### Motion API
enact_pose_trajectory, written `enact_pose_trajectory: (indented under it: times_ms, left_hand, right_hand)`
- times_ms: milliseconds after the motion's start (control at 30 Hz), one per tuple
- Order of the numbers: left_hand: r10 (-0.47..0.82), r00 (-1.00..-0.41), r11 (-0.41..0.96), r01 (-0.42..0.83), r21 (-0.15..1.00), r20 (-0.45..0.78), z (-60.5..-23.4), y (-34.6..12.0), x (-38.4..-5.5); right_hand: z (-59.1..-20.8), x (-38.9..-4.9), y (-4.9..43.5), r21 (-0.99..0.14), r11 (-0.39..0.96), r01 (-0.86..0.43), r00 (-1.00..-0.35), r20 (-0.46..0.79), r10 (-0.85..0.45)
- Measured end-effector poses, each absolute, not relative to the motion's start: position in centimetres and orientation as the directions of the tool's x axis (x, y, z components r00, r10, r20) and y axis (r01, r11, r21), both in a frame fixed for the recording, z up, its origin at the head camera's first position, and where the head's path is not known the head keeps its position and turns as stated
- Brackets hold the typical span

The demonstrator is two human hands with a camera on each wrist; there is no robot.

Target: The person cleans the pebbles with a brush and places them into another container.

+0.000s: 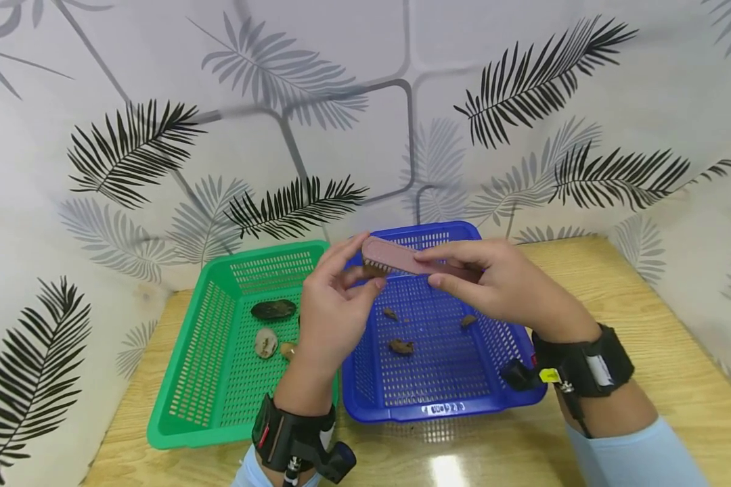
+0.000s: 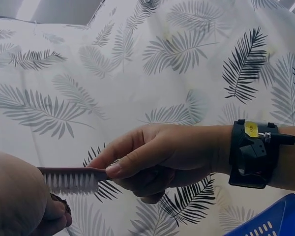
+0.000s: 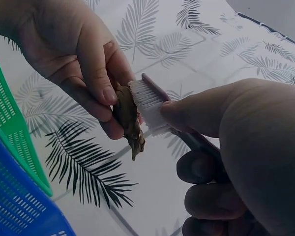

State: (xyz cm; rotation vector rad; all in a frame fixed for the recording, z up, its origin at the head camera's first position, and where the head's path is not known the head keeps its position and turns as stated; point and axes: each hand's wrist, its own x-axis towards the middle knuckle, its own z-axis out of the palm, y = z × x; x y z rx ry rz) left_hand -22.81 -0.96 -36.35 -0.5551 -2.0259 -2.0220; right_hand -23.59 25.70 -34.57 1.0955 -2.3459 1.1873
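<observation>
My right hand (image 1: 493, 281) grips a brush (image 1: 392, 254) with a flat pinkish back and white bristles, thumb and fingers round its handle. In the right wrist view, a knobbly brown piece (image 3: 124, 110), like a dried root, is pinched between the thumb and fingers of my left hand (image 1: 335, 308). The bristles (image 3: 148, 105) meet the side of that piece, whose narrow end points down. Both hands are raised over the blue basket (image 1: 426, 411). From the head camera the brown piece is mostly hidden behind the left fingers and brush.
Several small brown lumps, one a crooked piece (image 1: 401, 347), lie in the blue basket. To its left, a green basket (image 1: 189, 372) holds a dark oblong piece (image 1: 273, 309), a pale roundish piece (image 1: 265, 343) and a tan piece (image 1: 289, 350). Behind the wooden table (image 1: 621, 304) hangs leaf-print cloth (image 1: 353, 155).
</observation>
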Motion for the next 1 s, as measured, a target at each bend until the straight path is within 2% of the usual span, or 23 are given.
enact_pose_trajectory:
  times_ms: [267, 533, 767, 1000]
  left_hand:
    - [0.046, -0.899, 0.117, 0.437, 0.892, 0.435, -36.1, -0.8, -22.7]
    - [0.019, -0.901, 0.149, 0.431, 0.89, 0.433, -36.1, -1.2, -22.6]
    - [0.036, -0.887, 0.166, 0.46, 0.872, 0.461, -36.4, -1.3, -22.6]
    - [0.046, -0.881, 0.236, 0.468, 0.851, 0.472, -36.4, -1.1, -22.7]
  right_hand:
    - [-34.3, -23.1, 26.2, -0.546, 0.417, -0.727, -0.684, 0.518, -0.514]
    - [-33.8, -23.2, 26.9, -0.507, 0.442, -0.74, -0.669, 0.488, -0.561]
    - [-33.5, -23.2, 28.0, -0.533, 0.472, -0.702, -0.706, 0.434, -0.56]
    - [-33.9, -23.4, 27.6, -0.528, 0.4, -0.749, -0.66, 0.545, -0.516]
